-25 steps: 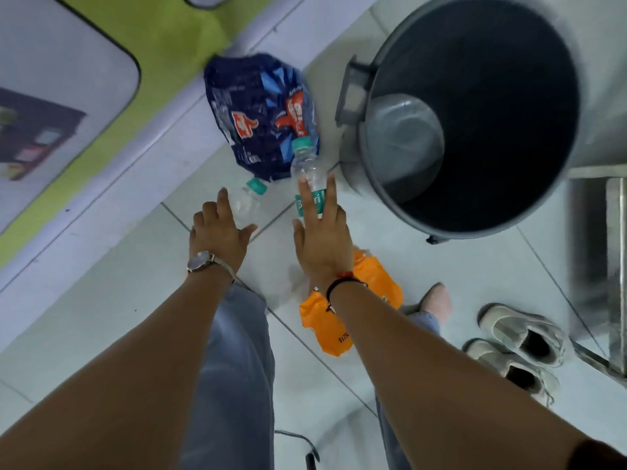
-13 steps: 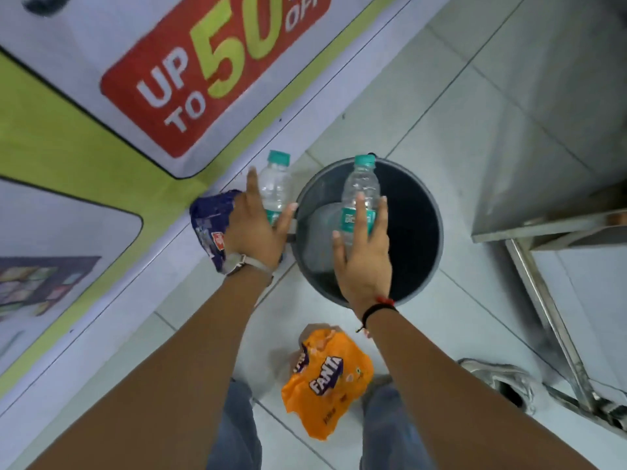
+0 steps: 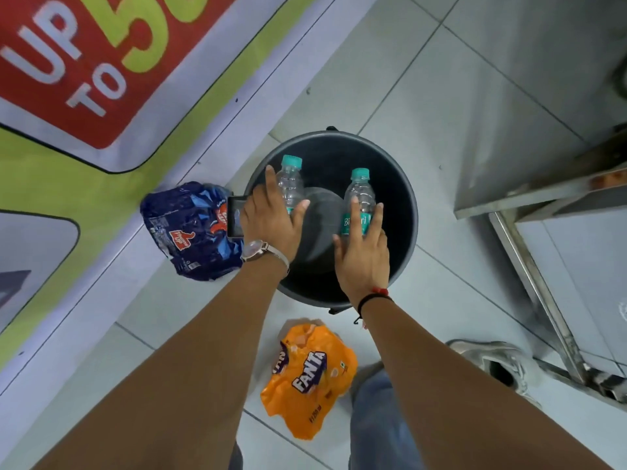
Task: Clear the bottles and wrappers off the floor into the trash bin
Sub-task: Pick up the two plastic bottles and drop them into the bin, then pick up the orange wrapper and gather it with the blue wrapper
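A round grey trash bin (image 3: 403,212) stands on the tiled floor below me. My left hand (image 3: 271,220) grips a clear water bottle with a teal cap (image 3: 290,183) over the bin's left side. My right hand (image 3: 363,256) grips a second teal-capped bottle (image 3: 360,201) over the bin's right side. A dark blue wrapper (image 3: 193,232) lies on the floor left of the bin, touching its handle. An orange Fanta wrapper (image 3: 308,378) lies on the floor in front of the bin, between my legs.
A green, red and white advertising floor mat (image 3: 101,79) runs along the left. A steel cabinet with a metal frame (image 3: 543,184) stands at the right. A grey shoe (image 3: 498,364) sits by the frame. Bare tiles lie beyond the bin.
Both hands lifted the bottles from the floor and carried them over the bin's opening. The left bottle has moved from beside the rim to above the inside.
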The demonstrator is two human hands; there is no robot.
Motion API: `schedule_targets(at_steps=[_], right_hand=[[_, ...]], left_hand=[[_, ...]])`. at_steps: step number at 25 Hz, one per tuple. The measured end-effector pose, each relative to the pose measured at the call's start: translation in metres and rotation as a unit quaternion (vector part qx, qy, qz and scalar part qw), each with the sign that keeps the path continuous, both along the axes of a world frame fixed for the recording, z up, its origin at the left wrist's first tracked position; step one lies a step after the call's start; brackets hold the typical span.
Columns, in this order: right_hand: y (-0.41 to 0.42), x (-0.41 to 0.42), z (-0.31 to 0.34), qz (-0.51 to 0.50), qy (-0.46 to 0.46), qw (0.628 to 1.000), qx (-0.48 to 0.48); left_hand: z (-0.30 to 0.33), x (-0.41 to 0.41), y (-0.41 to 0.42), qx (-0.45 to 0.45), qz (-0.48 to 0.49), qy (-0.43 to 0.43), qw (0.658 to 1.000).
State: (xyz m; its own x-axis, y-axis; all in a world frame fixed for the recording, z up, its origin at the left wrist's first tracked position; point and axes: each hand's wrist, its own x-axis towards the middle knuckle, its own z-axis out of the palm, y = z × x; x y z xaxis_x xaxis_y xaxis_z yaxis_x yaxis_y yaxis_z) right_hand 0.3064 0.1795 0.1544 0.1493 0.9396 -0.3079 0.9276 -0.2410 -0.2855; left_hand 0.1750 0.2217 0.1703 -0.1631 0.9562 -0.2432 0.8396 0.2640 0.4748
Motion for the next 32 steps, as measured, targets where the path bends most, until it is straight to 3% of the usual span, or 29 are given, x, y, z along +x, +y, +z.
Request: schedule_targets(at_steps=[6,10,15,18,24,27,30,32], right_hand=[[-0.007,0.002,0.003,-0.008,-0.023,1.0,0.015],[-0.035,0.001,0.012,0.019,-0.005,0.999,0.045],[-0.096,0.001,0.021,0.225,0.021,0.967,0.114],[-0.15,0.009,0.002,0.393,-0.007,0.919,0.04],[-0.2,0.032,-0.09,0.535,-0.051,0.828,-0.157],[-0.211,0.038,-0.139,0.552,-0.102,0.767,-0.311],[-0.231,0.044,-0.172,0.563,-0.175,0.734,-0.338],[-0.237,0.046,-0.185,0.557,-0.189,0.737,-0.332]], left_hand=[[-0.003,-0.009,-0.008,0.079,-0.004,0.064,0.995],[-0.01,-0.042,-0.051,0.044,0.047,0.064,0.996],[-0.029,-0.069,-0.149,-0.069,0.036,0.098,0.992],[-0.046,-0.067,-0.197,-0.142,0.028,0.097,0.985],[-0.117,-0.052,-0.261,-0.238,-0.04,0.097,0.965],[-0.161,-0.039,-0.288,-0.36,-0.101,0.109,0.921],[-0.195,-0.025,-0.304,-0.505,-0.094,0.095,0.853],[-0.21,-0.021,-0.304,-0.514,-0.08,0.085,0.85]])
